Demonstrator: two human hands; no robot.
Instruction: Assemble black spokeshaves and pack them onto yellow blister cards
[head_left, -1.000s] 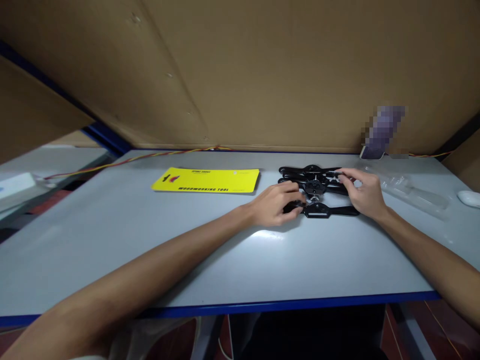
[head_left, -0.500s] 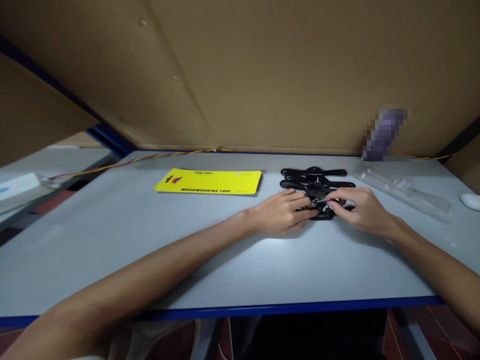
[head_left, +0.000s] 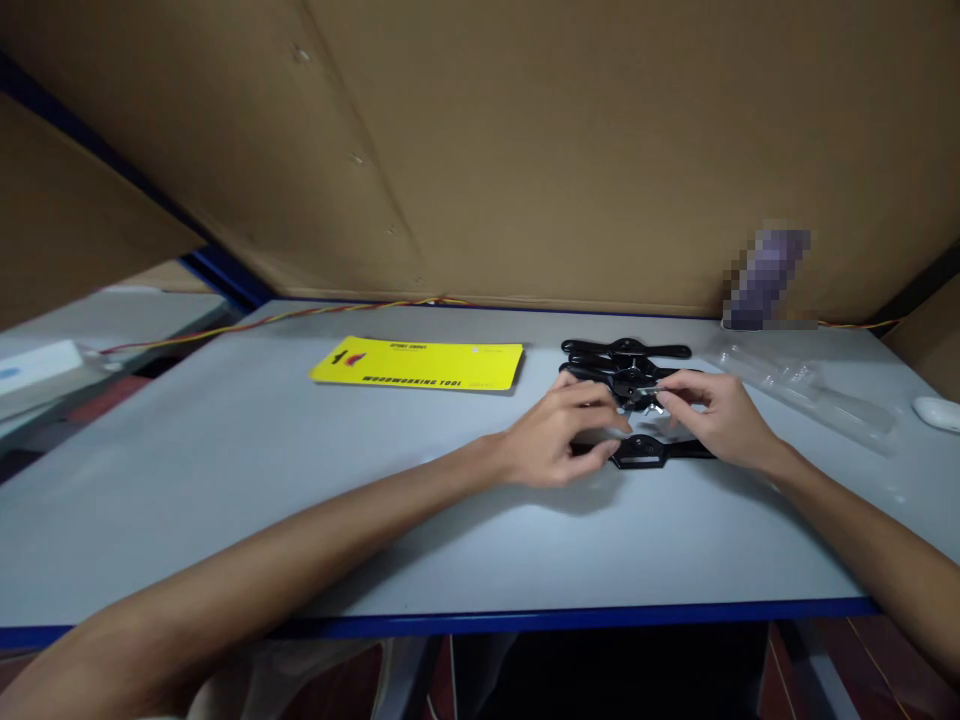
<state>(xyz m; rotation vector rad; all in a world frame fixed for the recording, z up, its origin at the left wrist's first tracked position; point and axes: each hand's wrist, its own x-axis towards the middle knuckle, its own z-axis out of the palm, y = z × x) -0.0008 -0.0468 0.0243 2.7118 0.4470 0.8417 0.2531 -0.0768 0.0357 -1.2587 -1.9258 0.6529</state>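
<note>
Several black spokeshaves lie one behind another on the table's right half. My left hand (head_left: pixel 566 430) is over the left handle of the nearest spokeshave (head_left: pixel 637 455), thumb and fingers around it; part of that handle is hidden. Farther back, my right hand (head_left: pixel 720 415) is closed, pinching a small flat metal piece (head_left: pixel 649 390) between thumb and fingertips. The piece is over the middle spokeshave (head_left: pixel 630 378), near shiny screws (head_left: pixel 652 408). At the back, another spokeshave (head_left: pixel 626 347) lies untouched.
A yellow card (head_left: pixel 420 365) printed "woodworking tool" lies left of the spokeshaves. Right of them is a clear plastic blister shell (head_left: pixel 810 395), with a white mouse-like object (head_left: pixel 937 411) at the edge. A cardboard wall (head_left: pixel 525 150) closes the back, with a cable (head_left: pixel 315 313) along it.
The nearest spokeshave has shifted toward me with my left hand, leaving a gap behind it. My right hand, with the metal piece, has moved slightly back.
</note>
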